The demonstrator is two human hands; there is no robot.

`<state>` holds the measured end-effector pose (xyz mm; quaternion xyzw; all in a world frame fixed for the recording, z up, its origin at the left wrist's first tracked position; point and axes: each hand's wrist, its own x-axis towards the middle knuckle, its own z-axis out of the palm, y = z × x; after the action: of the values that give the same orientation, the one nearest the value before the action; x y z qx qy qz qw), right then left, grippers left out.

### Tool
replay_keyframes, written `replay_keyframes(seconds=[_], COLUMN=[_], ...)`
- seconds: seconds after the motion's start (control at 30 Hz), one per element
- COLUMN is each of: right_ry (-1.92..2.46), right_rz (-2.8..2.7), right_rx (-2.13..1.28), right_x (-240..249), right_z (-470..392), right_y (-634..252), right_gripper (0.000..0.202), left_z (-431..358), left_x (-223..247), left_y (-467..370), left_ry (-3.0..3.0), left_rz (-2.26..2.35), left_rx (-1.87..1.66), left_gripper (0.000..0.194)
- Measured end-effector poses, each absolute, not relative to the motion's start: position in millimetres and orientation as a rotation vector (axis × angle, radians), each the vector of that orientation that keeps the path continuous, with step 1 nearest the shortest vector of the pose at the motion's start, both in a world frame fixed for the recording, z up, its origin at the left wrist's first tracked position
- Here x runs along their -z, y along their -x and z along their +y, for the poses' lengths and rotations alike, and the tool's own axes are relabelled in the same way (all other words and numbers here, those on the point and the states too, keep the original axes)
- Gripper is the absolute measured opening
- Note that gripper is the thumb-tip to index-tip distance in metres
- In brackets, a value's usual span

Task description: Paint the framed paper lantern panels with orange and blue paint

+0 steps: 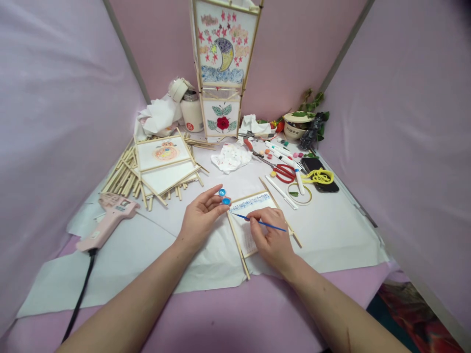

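Between the fingertips of my left hand [202, 213] is a small open paint pot [225, 201] with blue paint and its lid tipped back. My right hand [271, 238] grips a thin blue paintbrush [270, 225], its tip pointing left near the pot and the panel's left edge. Beneath both hands lies a white panel [241, 228] framed with thin wooden sticks. A band of blue dabs [252, 201] runs along its far side. My right hand hides part of the panel's near right area.
A pink hot glue gun [110, 223] with a black cord lies left. Behind it, framed panels rest on piled sticks [125, 171]. A tall decorated lantern [222, 54] stands at the back. Right are red-handled scissors [285, 173], markers [283, 157], a tape roll [300, 193] and a phone [326, 184].
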<state>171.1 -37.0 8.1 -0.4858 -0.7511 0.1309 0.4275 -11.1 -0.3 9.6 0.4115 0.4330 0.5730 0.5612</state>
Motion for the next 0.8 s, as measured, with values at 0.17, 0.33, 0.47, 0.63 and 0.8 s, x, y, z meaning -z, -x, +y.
replay_keyframes(seconds=[0.17, 0.33, 0.47, 0.63, 0.8], right_ry=[1.234, 1.280, 1.240, 1.292, 1.364], right_rz=[-1.890, -1.852, -1.916, -1.946, -1.895], right_rx=[-0.291, -0.195, -0.218, -0.136, -0.057], right_x=[-8.9, -12.2, -12.7, -13.6, -15.1], right_z=[-36.7, -38.6, -40.6, -39.9, -37.9], right_y=[-170.8, -170.7, -167.3, -170.3, -177.5], right_gripper=[0.013, 0.013, 0.013, 0.012, 0.011], left_z=[-1.6, -1.5, -1.9, -2.3, -2.5], left_x=[-9.4, -10.5, -12.3, -13.1, -13.0], left_y=[11.9, 11.1, 10.6, 10.3, 9.8], left_ry=[-0.975, -0.980, -0.989, -0.992, -0.980], left_rz=[1.020, 1.016, 1.020, 1.040, 1.044], left_rx=[-1.344, -1.342, -1.341, -1.334, -1.335], left_gripper=[0.056, 0.056, 0.055, 0.056, 0.056])
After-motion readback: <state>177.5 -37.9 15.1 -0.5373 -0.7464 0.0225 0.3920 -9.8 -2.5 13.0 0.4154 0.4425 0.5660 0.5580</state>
